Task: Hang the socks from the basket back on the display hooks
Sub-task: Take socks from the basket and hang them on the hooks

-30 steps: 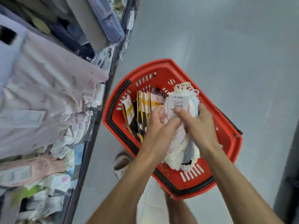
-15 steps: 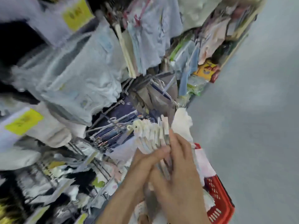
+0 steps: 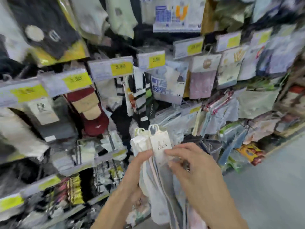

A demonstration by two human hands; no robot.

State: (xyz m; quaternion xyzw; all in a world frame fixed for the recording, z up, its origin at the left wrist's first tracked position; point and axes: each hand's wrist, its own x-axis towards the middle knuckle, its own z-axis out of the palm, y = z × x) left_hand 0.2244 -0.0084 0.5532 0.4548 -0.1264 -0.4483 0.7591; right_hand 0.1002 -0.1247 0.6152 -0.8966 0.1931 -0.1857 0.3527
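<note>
Socks (image 3: 155, 162), a carded bundle at 6 o'clock before the display rack (image 3: 99, 113), held by left hand (image 3: 135, 169) and right hand (image 3: 196, 169), fingers (image 3: 175, 150) clamped on the cards. Risk: splayed hanger loops (image 3: 153, 128) may snag or miss on hanging, dropping pairs.

I hold a bundle of pale, soft cloth socks (image 3: 153, 187) with matt white card headers (image 3: 160, 142) and smooth white plastic hanger loops (image 3: 153, 128).

A yellow price label (image 3: 121, 67) on a pale hook-end strip (image 3: 101, 71) reads 5.80. Neighbouring labels blur; the print on the socks (image 3: 160, 144) is too faint to read.
</note>
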